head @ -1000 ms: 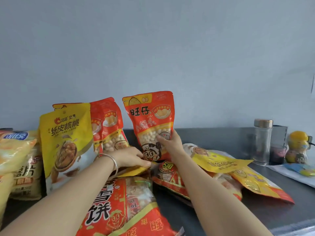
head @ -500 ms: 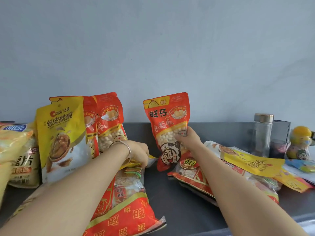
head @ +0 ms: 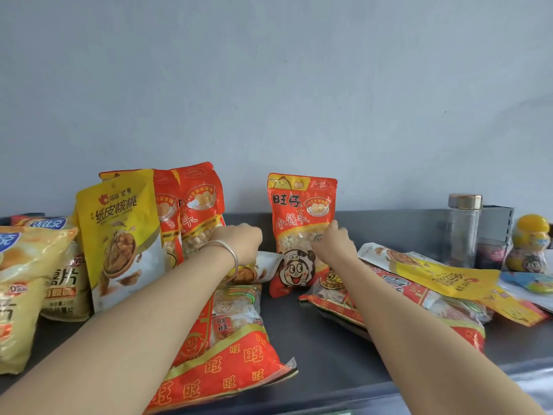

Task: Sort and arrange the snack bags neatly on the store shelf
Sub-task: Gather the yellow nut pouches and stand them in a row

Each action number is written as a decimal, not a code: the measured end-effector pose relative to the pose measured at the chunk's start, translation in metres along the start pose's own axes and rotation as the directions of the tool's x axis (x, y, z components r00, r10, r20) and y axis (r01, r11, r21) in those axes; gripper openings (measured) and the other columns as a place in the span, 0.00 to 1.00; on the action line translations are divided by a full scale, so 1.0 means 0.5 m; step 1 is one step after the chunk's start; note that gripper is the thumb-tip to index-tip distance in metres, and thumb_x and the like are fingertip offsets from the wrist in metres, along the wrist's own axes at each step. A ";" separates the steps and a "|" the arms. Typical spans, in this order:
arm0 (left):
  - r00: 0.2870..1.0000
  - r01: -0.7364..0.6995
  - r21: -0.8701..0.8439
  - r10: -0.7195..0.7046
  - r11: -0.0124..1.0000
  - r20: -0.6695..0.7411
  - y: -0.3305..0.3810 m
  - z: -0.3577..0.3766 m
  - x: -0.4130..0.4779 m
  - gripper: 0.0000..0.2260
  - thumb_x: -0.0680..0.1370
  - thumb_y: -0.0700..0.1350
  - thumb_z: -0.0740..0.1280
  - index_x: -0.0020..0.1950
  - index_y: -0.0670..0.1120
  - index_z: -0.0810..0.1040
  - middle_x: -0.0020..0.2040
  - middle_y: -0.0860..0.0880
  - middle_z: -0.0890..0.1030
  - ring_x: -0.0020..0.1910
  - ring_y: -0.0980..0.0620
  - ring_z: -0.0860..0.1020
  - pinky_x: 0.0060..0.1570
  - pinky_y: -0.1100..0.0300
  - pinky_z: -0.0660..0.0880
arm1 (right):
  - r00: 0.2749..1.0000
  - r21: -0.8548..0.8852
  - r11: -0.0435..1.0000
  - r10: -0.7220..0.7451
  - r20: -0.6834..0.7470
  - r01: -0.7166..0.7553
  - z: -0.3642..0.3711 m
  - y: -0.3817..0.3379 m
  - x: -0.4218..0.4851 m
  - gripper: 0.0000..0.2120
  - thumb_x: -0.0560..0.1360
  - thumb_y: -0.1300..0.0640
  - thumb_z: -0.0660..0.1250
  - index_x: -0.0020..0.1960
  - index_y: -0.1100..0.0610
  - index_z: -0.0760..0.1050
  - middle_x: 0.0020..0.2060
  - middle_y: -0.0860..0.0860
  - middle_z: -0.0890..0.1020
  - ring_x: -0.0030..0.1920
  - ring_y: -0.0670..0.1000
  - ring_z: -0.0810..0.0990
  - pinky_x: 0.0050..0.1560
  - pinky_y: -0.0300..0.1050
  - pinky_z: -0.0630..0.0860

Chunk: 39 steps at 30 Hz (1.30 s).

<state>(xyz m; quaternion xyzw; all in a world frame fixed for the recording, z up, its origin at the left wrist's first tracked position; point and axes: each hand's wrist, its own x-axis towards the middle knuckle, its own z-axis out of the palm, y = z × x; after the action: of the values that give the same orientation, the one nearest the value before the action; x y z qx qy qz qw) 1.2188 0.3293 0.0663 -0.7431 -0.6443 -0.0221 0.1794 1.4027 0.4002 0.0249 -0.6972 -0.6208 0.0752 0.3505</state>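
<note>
My right hand (head: 332,247) grips the right edge of a red bun-snack bag (head: 299,217) with a cartoon face and holds it upright on the dark shelf (head: 314,339). My left hand (head: 239,242), with a bracelet on the wrist, is curled over a yellow walnut bag lying flat (head: 250,274); its fingertips are hidden. To the left stand an upright yellow walnut bag (head: 119,235) and, behind it, two red bun-snack bags (head: 200,211). A gap separates them from the held bag.
Potato chip bags (head: 27,280) stand at the far left. A big red rice-cracker bag (head: 230,354) lies at the front edge under my left arm. Red and yellow bags (head: 443,277) lie piled on the right. A glass bottle (head: 463,229), dark cup (head: 490,253) and yellow toy bottle (head: 531,244) stand at the back right.
My right hand has carried the red bun-snack bag rightwards, away from the standing row, and straightened it. My left hand has shifted back over the flat yellow bag.
</note>
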 end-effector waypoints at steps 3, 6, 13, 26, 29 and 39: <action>0.986 0.017 0.011 -0.015 1.000 -0.168 -0.004 -0.020 -0.007 0.11 0.79 0.42 0.59 0.57 0.49 0.78 0.55 0.46 0.79 0.53 0.43 0.78 0.40 0.57 0.66 | 0.971 -0.033 0.977 -0.212 -0.112 0.209 -0.018 -0.007 -0.032 0.20 0.75 0.60 0.60 0.68 0.58 0.67 0.64 0.58 0.69 0.64 0.62 0.69 0.58 0.55 0.72; 0.952 -0.014 0.040 0.026 0.999 -0.307 -0.002 -0.039 -0.024 0.09 0.79 0.43 0.60 0.52 0.49 0.79 0.48 0.47 0.81 0.49 0.42 0.79 0.38 0.57 0.65 | 0.908 -0.075 0.907 -0.418 -0.023 0.415 -0.031 -0.030 -0.073 0.24 0.73 0.59 0.63 0.69 0.50 0.68 0.68 0.53 0.69 0.67 0.59 0.66 0.62 0.58 0.70; 0.862 -0.047 0.171 0.127 0.984 -0.490 0.012 -0.046 -0.089 0.06 0.79 0.45 0.63 0.49 0.52 0.79 0.43 0.48 0.81 0.46 0.43 0.79 0.35 0.56 0.63 | 0.833 -0.180 0.819 -0.502 0.234 0.545 -0.049 -0.122 -0.148 0.07 0.75 0.51 0.64 0.50 0.51 0.76 0.41 0.48 0.80 0.52 0.54 0.78 0.66 0.63 0.62; 0.639 -0.277 -0.449 -0.186 0.850 -0.746 -0.156 -0.038 -0.161 0.32 0.74 0.42 0.70 0.74 0.47 0.59 0.72 0.41 0.61 0.71 0.43 0.62 0.69 0.51 0.63 | 0.980 0.584 0.793 -0.200 -0.019 0.174 -0.066 -0.182 -0.179 0.14 0.77 0.54 0.67 0.50 0.66 0.79 0.40 0.61 0.83 0.36 0.52 0.76 0.38 0.46 0.73; 0.783 -0.279 -0.702 -0.268 0.655 -0.562 -0.191 -0.007 -0.171 0.34 0.76 0.46 0.67 0.76 0.49 0.52 0.72 0.44 0.59 0.72 0.48 0.59 0.64 0.62 0.57 | 0.988 0.754 0.652 -0.153 0.027 0.081 -0.059 -0.212 -0.200 0.14 0.77 0.55 0.67 0.54 0.67 0.78 0.47 0.61 0.84 0.42 0.55 0.81 0.48 0.54 0.80; 0.866 -0.252 -0.965 -0.430 0.065 -0.255 -0.273 0.041 -0.212 0.32 0.73 0.44 0.72 0.72 0.51 0.60 0.66 0.49 0.72 0.64 0.51 0.72 0.62 0.52 0.70 | 0.916 0.893 0.411 -0.257 0.308 -0.185 0.003 -0.334 -0.282 0.04 0.80 0.61 0.61 0.50 0.60 0.74 0.43 0.57 0.81 0.39 0.56 0.79 0.47 0.54 0.78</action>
<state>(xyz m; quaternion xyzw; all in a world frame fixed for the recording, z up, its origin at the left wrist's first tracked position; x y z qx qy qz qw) 1.0652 0.2490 0.0517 -0.5843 -0.4296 -0.6514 -0.2229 1.2352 0.2686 0.0744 -0.3489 -0.5520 0.5321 0.5390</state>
